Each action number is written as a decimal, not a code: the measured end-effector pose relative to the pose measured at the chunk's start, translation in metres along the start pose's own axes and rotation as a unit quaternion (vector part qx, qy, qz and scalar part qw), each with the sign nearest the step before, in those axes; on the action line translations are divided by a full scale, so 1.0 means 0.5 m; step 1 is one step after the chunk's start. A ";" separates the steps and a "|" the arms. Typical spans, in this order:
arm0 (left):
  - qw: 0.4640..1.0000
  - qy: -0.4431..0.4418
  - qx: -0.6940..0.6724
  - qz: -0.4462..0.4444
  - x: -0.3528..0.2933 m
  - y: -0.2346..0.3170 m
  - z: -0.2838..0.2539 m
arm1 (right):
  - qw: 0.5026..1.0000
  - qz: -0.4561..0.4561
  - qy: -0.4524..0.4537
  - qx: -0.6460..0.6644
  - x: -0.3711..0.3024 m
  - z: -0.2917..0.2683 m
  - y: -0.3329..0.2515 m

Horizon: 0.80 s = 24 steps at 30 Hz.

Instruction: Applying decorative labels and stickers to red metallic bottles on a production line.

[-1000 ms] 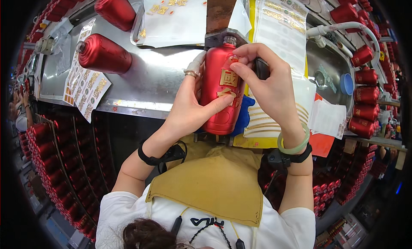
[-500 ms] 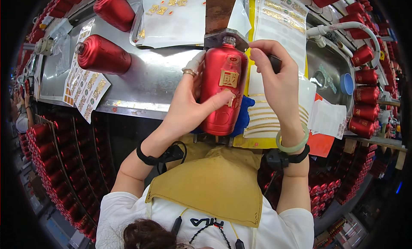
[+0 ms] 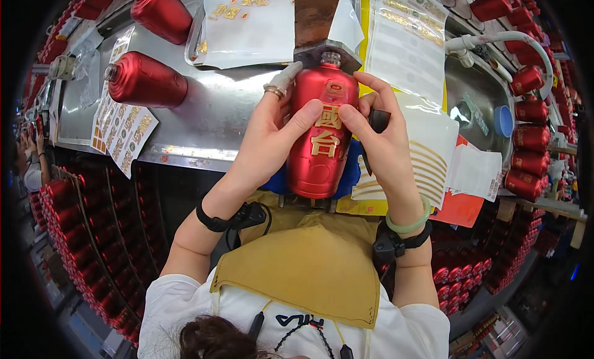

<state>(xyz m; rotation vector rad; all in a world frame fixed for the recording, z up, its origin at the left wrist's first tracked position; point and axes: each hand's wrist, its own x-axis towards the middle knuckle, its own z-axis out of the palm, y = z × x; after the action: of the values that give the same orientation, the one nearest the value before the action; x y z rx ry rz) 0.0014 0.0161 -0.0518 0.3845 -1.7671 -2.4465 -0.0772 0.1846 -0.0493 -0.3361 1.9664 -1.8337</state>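
A red bottle (image 3: 317, 173) with a clear faceted stopper lies face up, its neck against a metal block (image 3: 352, 61). Raised gold characters (image 3: 325, 142) run down its front. My left hand (image 3: 272, 124), its index finger covered in white, wraps the bottle's left side, thumb pressed onto the upper character. From the right, my right hand (image 3: 383, 136) closes on the bottle, its thumb on the same character's other edge. A slim black tool (image 3: 378, 120) is tucked in that hand's fingers; its far end is partly hidden. Blue cloth (image 3: 351, 170) shows under the bottle.
Two more red bottles (image 3: 145, 81) lie at left beside a sticker sheet (image 3: 133, 130). A tray with a white sheet (image 3: 247, 40) holds gold pieces. At right are gold-strip sheets (image 3: 427, 161), a sink (image 3: 482, 87) with a blue cup (image 3: 502, 121), and racked bottles (image 3: 529, 136).
My right hand has come down and left onto the bottle, thumb against the upper character. My left thumb has slid up from the lower character to the upper one.
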 end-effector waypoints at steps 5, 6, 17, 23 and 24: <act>1.000 0.008 0.022 0.010 0.000 0.006 0.005 | 1.000 0.008 0.002 0.012 0.012 0.001 -0.016; 1.000 0.011 0.009 0.000 0.002 0.008 0.005 | 1.000 0.018 0.004 0.023 0.019 0.001 -0.022; 0.999 0.038 -0.018 -0.001 0.025 0.013 0.010 | 0.999 0.019 0.012 0.049 0.048 0.009 -0.041; 0.999 0.050 0.019 -0.002 0.042 0.009 0.017 | 0.999 0.017 0.007 0.043 0.035 0.010 -0.020; 0.999 0.050 0.018 -0.002 0.043 0.012 0.018 | 0.999 0.017 0.008 0.043 0.035 0.010 -0.019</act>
<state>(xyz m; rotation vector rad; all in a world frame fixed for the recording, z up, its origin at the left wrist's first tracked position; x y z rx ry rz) -0.0220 0.0174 -0.0465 0.5051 -1.7745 -2.3566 -0.0914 0.1714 -0.0427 -0.2604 1.8848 -1.8980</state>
